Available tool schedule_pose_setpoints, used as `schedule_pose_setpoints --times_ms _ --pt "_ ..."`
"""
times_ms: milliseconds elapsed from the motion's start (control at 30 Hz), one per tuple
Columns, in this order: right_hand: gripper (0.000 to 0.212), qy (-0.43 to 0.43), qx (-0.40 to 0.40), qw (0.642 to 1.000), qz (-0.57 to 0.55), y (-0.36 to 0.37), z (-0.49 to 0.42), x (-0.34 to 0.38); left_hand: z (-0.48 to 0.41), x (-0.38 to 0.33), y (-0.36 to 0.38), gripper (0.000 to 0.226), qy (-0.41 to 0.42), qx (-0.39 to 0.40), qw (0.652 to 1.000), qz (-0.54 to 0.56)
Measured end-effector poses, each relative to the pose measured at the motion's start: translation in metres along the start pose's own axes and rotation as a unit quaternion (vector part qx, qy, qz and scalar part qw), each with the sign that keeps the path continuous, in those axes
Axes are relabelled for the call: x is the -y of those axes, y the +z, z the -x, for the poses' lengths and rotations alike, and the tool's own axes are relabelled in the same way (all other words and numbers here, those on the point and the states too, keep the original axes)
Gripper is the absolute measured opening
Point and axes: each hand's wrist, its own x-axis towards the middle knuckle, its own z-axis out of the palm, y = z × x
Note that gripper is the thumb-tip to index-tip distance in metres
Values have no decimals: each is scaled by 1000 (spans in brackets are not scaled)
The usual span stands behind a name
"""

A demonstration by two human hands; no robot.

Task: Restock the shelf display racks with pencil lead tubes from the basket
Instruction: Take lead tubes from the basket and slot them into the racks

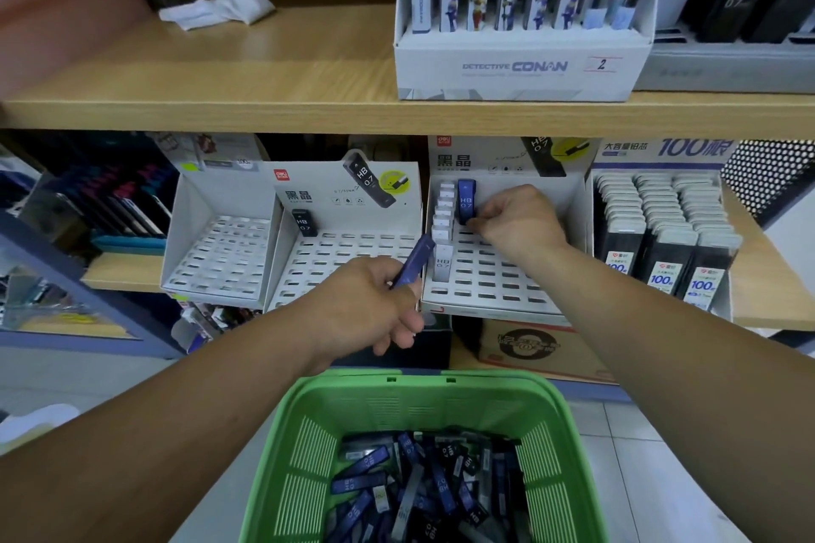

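**Inspector:** Report the right hand.

**Technician:** The right hand [516, 220] is over the right display rack [485, 293]. Its fingertips pinch an upright blue lead tube [466, 201] marked HB 0.7. This tube stands in the rack's back row, second column from the left.

**Inspector:** And the left hand?

**Technician:** The left hand [375, 304] is clenched round a second blue tube [414, 258]. That tube is tilted, with its free end pointing up toward the wall between the middle rack [344, 265] and the right display rack.

**Inspector:** Obstructions at the right rack?

**Technician:** A column of white-capped tubes [443, 225] fills the leftmost column, just beside the pinched tube. The right hand and wrist cover the slots to the tube's right. The second blue tube's tip overlaps the frontmost white-capped tube in view. Whether they touch cannot be told.

**Inspector:** Supply location?

**Technician:** The green basket [304, 432] sits bottom centre, between the forearms. It holds a loose heap of blue and black lead tubes [419, 485].

**Inspector:** Surroundings?

**Technician:**
- The middle rack holds one black tube [303, 223] at its back left.
- The left rack [220, 256] shows its slotted floor.
- Packs marked 100 [661, 242] stand right of the right display rack.
- A cardboard box [529, 344] lies below that rack.
- The upper shelf [220, 101] bears a Detective Conan display box [520, 66] and crumpled white paper [225, 0].
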Motion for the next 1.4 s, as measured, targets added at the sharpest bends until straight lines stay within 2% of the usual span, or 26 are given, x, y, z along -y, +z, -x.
schedule_pose_setpoints --times_ms 133,233,367,467,567,633,700,800,833,933,1000,1100,1233,1333,1400 --pt "10 -17 -31 998 -61 -7 13 -7 3 -1 -3 18 27 -16 999 12" --pt "14 -77 -53 989 -111 -16 28 -8 5 -8 -3 18 49 -62 997 -8" --pt "23 -195 9 973 -124 -30 53 8 3 -14 -6 16 116 -166 979 -33" --pt "33 -257 49 961 -88 -31 74 19 3 -23 -6 14 137 -187 973 0" --pt "35 -187 72 963 -180 -31 90 23 4 -28 2 18 118 -128 982 70" --pt "33 -171 74 956 -226 -35 93 25 3 -28 8 24 89 -95 986 107" --pt "29 -179 89 953 -226 -43 93 22 2 -30 10 20 71 -98 981 149" --pt "7 -171 121 960 -188 -50 93 15 -1 -33 8 14 94 -130 972 169" --pt "6 -159 127 963 -177 -50 93 11 -2 -33 8 16 103 -126 972 170" --pt "18 -91 167 957 -220 -50 93 4 -2 -31 12 22 114 -95 974 173" --pt "17 -47 195 943 -266 -52 92 3 -3 -32 14 22 110 -97 975 168" --pt "28 -6 229 919 -321 -57 90 4 -3 -37 15 20 99 -104 973 182" --pt "10 -44 264 928 -258 -59 89 5 -3 -37 18 21 130 -108 979 118" --pt "15 -53 293 933 -204 -56 86 5 -2 -35 20 30 156 -115 977 85" --pt "12 -47 277 943 -181 -54 82 8 -4 -32 17 31 149 -131 974 108"
